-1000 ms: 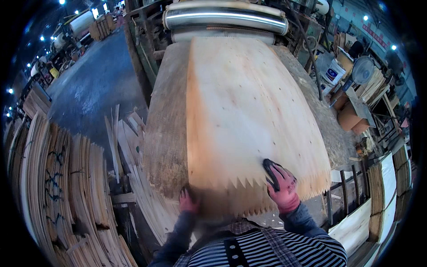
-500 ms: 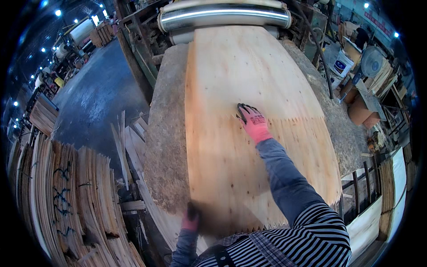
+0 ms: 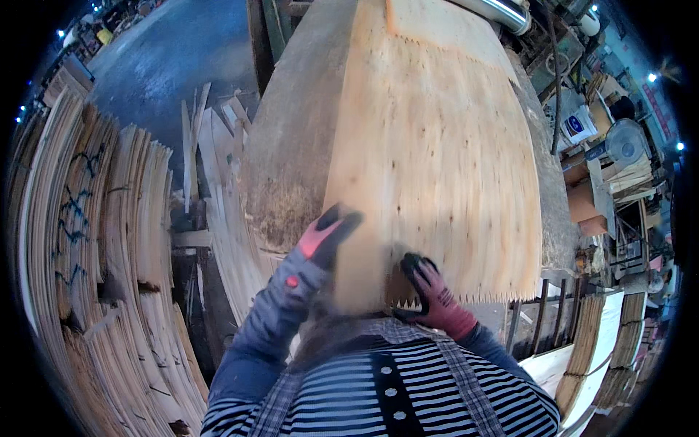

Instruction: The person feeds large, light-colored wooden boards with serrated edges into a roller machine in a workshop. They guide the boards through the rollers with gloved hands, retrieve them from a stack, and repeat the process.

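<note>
A wide pale wood veneer sheet (image 3: 459, 175) lies before me, its near edge jagged like saw teeth. Along its left side runs a narrower veneer strip (image 3: 358, 266), whose near end is smeared by motion. My left hand (image 3: 329, 234), in a pink and black glove, is closed over the strip's left edge; its fingertips are blurred. Close to the jagged near edge is my right hand (image 3: 435, 295), gloved alike, with thumb and fingers apart in a curve. A dark shadow falls on the wood between that hand and the strip. Farther off, another veneer sheet (image 3: 444, 29) overlaps the first.
Beneath the veneer is a worn, stained table (image 3: 291, 146). A shiny metal roller (image 3: 502, 13) crosses the far end. Tall veneer stacks (image 3: 95, 240) stand at left, beside loose offcuts (image 3: 218, 167). At right are a white bucket (image 3: 579, 125), a cardboard box (image 3: 586, 207) and metal bars (image 3: 539, 313).
My right hand has drawn back from mid-sheet to the near edge. My left hand has moved up and right onto the strip. The view has tilted down, and the veneer has shifted.
</note>
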Tool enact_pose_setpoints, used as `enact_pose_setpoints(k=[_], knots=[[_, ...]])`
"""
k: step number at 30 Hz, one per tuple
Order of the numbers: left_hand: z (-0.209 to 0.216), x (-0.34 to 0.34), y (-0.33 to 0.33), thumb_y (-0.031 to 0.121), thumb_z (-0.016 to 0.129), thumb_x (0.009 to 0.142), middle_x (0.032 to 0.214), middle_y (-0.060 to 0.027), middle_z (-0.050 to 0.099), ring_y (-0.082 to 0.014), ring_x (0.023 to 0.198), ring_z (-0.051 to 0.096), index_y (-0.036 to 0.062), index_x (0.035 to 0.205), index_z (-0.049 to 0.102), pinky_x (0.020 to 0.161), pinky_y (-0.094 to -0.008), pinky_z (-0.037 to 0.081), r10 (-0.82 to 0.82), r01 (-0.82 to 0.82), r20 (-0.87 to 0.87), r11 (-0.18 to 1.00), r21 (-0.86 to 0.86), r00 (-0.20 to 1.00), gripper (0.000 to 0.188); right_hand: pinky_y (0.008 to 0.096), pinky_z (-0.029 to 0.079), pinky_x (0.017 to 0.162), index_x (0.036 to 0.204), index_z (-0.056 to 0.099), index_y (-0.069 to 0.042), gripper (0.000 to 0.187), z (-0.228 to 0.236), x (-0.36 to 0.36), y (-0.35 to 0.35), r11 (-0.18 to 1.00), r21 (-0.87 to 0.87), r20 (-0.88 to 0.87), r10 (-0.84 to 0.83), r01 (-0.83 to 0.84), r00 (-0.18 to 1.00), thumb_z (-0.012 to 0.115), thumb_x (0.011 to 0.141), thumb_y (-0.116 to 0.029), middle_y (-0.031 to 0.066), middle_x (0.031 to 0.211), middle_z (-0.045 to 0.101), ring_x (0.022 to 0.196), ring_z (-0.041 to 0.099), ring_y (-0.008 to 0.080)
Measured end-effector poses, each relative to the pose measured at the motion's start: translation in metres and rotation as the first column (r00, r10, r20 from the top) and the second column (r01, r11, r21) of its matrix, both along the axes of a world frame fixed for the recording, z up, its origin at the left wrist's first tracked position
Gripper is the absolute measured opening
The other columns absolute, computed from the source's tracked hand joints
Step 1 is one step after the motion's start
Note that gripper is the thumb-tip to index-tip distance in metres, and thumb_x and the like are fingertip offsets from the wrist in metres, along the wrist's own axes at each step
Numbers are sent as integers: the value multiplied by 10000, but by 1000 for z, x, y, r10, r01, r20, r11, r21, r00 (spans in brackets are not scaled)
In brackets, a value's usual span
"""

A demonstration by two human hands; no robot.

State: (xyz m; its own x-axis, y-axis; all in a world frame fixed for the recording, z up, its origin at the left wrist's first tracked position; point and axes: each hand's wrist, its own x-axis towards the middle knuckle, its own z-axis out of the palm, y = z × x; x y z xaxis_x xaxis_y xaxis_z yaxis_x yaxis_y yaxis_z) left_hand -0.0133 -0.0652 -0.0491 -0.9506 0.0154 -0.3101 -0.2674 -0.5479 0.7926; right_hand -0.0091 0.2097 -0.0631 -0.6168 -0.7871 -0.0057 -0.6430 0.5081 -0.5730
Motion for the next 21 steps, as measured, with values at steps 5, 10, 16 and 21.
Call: enact_pose_setpoints(k=[5,10,16,21], knots=[[-4,5,34,154,464,836,1093,-89,512,-164,964,504,-12,1129,448,841,-281,398,83,-138,-371,983,-123,925,337,452,176,996,1267,255,-16,697,-2,22,14,928,-305,129,-182,214,975,594,711,-265,234,1302,220,1214,194,382],[-50,8,-5,306,412,854,1133,-138,478,-216,1015,482,-12,1182,388,890,-315,373,-69,32,54,859,510,996,457,476,127,994,1268,280,-57,659,-23,-37,-21,820,199,-315,-465,536,828,512,743,-381,174,1315,242,1204,210,371],[-79,20,-20,376,458,823,1098,-112,505,-207,993,496,16,1157,436,861,-312,396,11,-63,185,957,282,983,492,518,104,979,1245,349,-102,652,-53,-109,-38,726,282,-406,-502,628,763,488,728,-474,139,1306,273,1218,193,342],[-81,25,-18,358,436,843,1202,-123,419,-193,1108,400,36,1189,405,897,-318,353,22,-70,341,989,130,940,474,490,81,992,1243,355,-104,650,-44,-193,-52,728,178,-420,-552,662,720,488,729,-480,125,1312,271,1222,206,306]])
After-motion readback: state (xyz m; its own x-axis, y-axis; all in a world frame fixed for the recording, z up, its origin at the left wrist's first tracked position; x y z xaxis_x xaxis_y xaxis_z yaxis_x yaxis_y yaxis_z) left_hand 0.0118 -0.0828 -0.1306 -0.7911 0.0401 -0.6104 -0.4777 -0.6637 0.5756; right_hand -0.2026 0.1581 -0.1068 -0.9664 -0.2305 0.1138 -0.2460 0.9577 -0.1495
